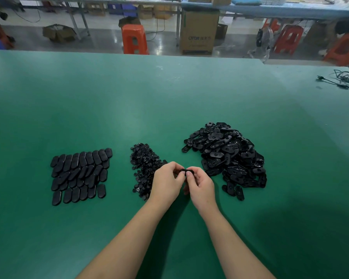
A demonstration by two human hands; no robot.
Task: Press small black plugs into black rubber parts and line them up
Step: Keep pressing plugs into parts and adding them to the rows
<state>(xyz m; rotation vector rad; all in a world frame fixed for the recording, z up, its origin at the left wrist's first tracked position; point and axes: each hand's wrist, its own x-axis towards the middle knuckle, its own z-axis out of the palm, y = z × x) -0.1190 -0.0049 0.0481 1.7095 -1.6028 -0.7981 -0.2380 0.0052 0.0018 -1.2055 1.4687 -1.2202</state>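
Both hands meet over the green table (169,93), just in front of me. My left hand (167,183) and my right hand (199,185) together pinch one black oval rubber part (186,171) between their fingertips. Whether a plug sits in it is hidden by the fingers. A heap of small black plugs (143,164) lies just left of my hands. A larger pile of loose rubber parts (228,156) lies to the right. Rows of lined-up rubber parts (81,174) lie flat at the left.
A tangle of black cable (345,79) lies at the table's far right. Beyond the far edge stand orange stools (134,39), a cardboard box (198,31) and other benches.
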